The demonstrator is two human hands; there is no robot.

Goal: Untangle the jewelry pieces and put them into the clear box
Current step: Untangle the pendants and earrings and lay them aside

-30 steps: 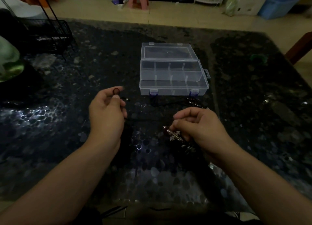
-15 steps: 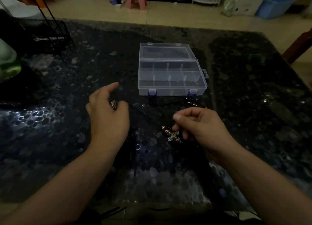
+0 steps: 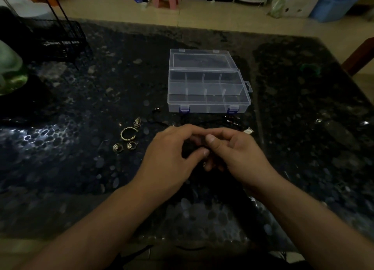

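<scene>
My left hand [image 3: 172, 158] and my right hand [image 3: 236, 156] meet low over the dark pebbled counter [image 3: 81, 178], fingertips together. Both have their fingers curled in around something small and dark between them; in this dim light I cannot tell what the piece is, only that a bit of metal glints just under my right thumb. Each hand pinches at that same spot, thumbs pointing toward each other.

Just to the left of my left hand several loosened pieces lie on the counter: a twisted gold ring [image 3: 128, 133], two small round earrings [image 3: 118, 147] side by side nearer me, and a little wire clasp [image 3: 137, 122] farther away. Beyond my knuckles a dark cord [image 3: 159, 123] runs across the counter, with dark beads [image 3: 232, 121] and a pale tag [image 3: 248, 130] beyond my right hand.

Straight ahead, past both hands, sits the clear box [image 3: 208, 107], its lid thrown open away from me and its divided compartments showing nothing inside. Far off to the left stands a black wire rack [image 3: 56, 38].
</scene>
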